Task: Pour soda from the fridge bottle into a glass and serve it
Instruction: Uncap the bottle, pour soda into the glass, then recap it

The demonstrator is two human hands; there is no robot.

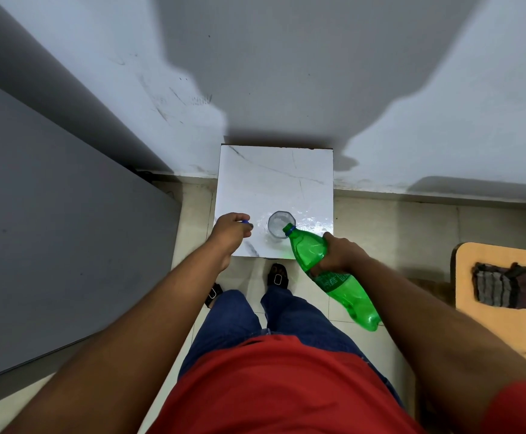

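A clear glass (278, 225) stands near the front edge of a small white marble-look table (274, 180). My right hand (338, 255) grips a green plastic soda bottle (330, 274) around its middle. The bottle is tilted, with its open neck resting over the glass's rim. Clear liquid and bubbles show inside the glass. My left hand (232, 231) hovers to the left of the glass, closed around the blue bottle cap (246, 223), which peeks out between the fingers.
The table stands against a pale wall. A large grey cabinet side (51, 230) fills the left. A wooden chair seat (502, 296) with a folded striped cloth (512, 285) is at the right. My sandalled feet stand on tiled floor just before the table.
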